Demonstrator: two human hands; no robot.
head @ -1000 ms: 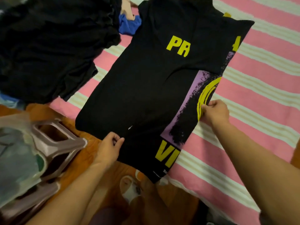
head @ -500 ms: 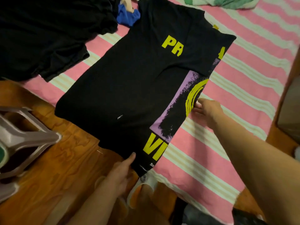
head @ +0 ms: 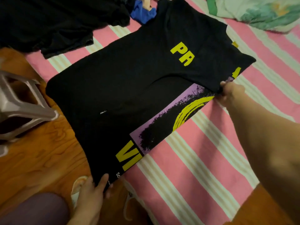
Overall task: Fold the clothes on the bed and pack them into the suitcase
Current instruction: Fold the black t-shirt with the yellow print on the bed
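Black cotton T-shirt (head: 129, 95) with yellow lettering and a purple print lies partly folded on the pink-and-white striped bedsheet (head: 203, 168), its lower end overhanging the bed edge. Left hand (head: 93, 190) pinches the hem corner. Right hand (head: 230, 93) grips the folded side edge. Dark clothes pile (head: 56, 21) sits beside it, grey plastic stool (head: 21, 109) on the wooden floor (head: 40, 159).

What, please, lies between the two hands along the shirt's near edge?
In the head view, only the black T-shirt itself: its folded edge, with purple and yellow print, runs from the left hand to the right hand.
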